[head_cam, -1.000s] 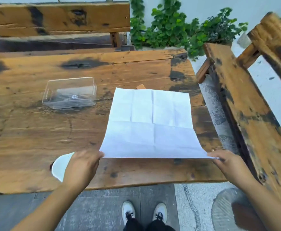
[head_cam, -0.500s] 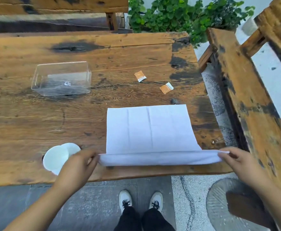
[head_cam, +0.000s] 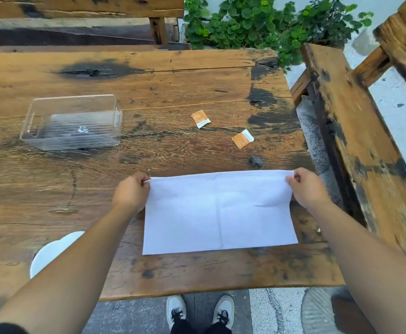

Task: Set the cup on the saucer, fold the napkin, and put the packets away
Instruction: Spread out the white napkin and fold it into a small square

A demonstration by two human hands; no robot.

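Observation:
A white napkin [head_cam: 219, 213] lies folded in half on the wooden table [head_cam: 149, 75], its doubled edge away from me. My left hand [head_cam: 131, 191] pinches its far left corner and my right hand [head_cam: 304, 186] pinches its far right corner. Two orange packets [head_cam: 200, 118] [head_cam: 242, 139] lie on the wood beyond the napkin. A clear plastic box [head_cam: 73, 121] stands at the left, with nothing visible inside. White crockery [head_cam: 52, 251], a cup and saucer, sits near the front left edge, mostly hidden by my left forearm.
A wooden bench [head_cam: 356, 131] runs along the table's right side, and another stands behind it at the top left. Green plants [head_cam: 257, 22] grow past the far right corner. My shoes [head_cam: 199, 312] are on the paving below the front edge.
Both hands carried the napkin's near edge away from me and laid it over the far edge, folding it in half. The two packets came into view.

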